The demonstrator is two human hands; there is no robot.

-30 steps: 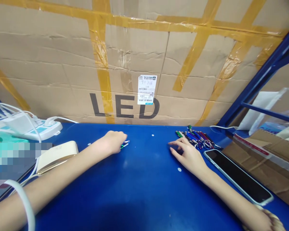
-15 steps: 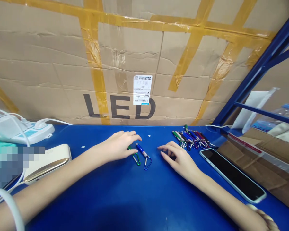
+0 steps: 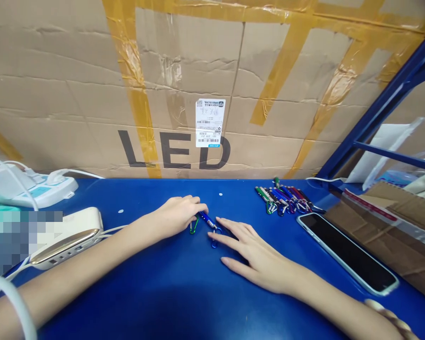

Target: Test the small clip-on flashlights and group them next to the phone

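Note:
My left hand (image 3: 180, 216) is closed, its fingers curled over a small keychain flashlight whose green carabiner (image 3: 194, 227) hangs out below the palm; the barrel is hidden. The tip of its forefinger reaches the top end of a blue keychain flashlight (image 3: 207, 220) lying aslant on the table. To the right, my right hand (image 3: 250, 250) has its fingers spread, palm down. Its fingertips are over and beside the blue carabiner (image 3: 215, 244) of that flashlight; whether they touch it I cannot tell.
Several keychain flashlights (image 3: 285, 199) lie in a row at the back right of the blue table (image 3: 156, 293). A phone (image 3: 347, 252) and an opened carton (image 3: 386, 231) are at the right. A white power bank (image 3: 81, 226) and a power strip (image 3: 53, 191) lie left. A large cardboard box (image 3: 184, 85) stands behind.
My right hand has moved left and forward to the blue flashlight's carabiner, fingers spreading. My left fingers have curled in, and the green carabiner has shifted slightly left. The camera view has tilted a little.

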